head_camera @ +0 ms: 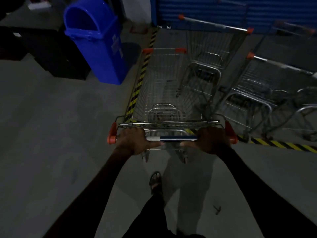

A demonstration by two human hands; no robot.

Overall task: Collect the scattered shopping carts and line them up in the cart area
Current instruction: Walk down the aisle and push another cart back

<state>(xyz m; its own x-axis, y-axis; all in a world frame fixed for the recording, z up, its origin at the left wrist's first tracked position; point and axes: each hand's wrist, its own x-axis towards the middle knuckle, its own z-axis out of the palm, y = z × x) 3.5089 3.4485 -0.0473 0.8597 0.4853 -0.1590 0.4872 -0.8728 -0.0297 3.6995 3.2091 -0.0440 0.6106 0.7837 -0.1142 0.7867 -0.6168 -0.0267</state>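
Observation:
A wire shopping cart (163,86) with orange corner caps stands straight in front of me, its basket pointing away. My left hand (133,140) grips the left end of its blue handle bar (178,138), and my right hand (212,140) grips the right end. The cart's front half lies past the yellow-and-black floor tape (140,78) that marks the cart area. To its right a second cart (211,54) is parked close alongside, and a third cart (274,86) stands further right, both facing the blue shutter (240,9).
A tall blue bin (97,40) stands left of the tape, close to the cart's front left corner. Dark boxes (51,54) sit behind it. More striped tape (283,145) runs along the floor at right. My sandalled foot (156,182) is behind the cart.

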